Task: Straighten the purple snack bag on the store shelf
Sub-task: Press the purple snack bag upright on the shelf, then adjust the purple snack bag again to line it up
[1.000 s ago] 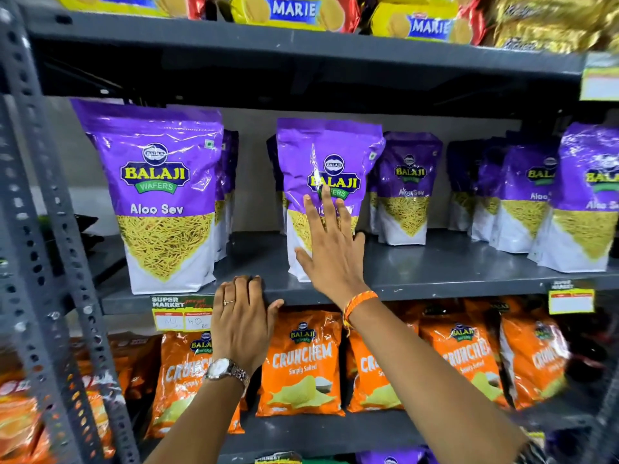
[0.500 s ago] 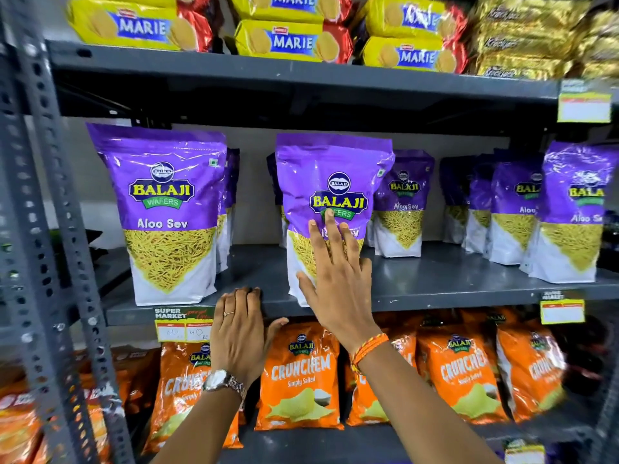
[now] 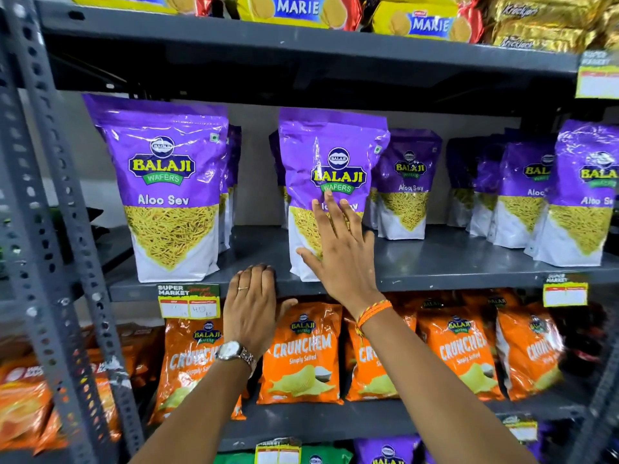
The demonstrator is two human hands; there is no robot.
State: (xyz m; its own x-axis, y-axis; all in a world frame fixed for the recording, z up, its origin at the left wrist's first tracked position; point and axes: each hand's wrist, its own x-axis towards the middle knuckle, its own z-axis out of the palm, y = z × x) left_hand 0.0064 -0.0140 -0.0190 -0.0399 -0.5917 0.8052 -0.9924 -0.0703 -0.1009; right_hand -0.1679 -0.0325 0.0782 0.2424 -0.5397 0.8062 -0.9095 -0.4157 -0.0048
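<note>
A purple Balaji Aloo Sev snack bag (image 3: 331, 152) stands upright near the front edge of the grey middle shelf (image 3: 452, 262), at the centre. My right hand (image 3: 341, 252) lies flat against the bag's lower front, fingers spread, pressing rather than gripping. My left hand (image 3: 253, 306) rests on the shelf's front lip just left of the bag, fingers curled over the edge and holding nothing. The bag's lower right part is hidden behind my right hand.
Another purple bag (image 3: 167, 185) stands at the left, more purple bags (image 3: 408, 182) behind and to the right. Orange Crunchem bags (image 3: 301, 353) fill the shelf below, Marie biscuit packs (image 3: 294, 8) the shelf above. A perforated steel upright (image 3: 67, 229) stands at the left.
The purple bag has come forward toward the shelf's front edge and stands more upright. My right hand stays flat on its front. My left hand stays on the shelf lip.
</note>
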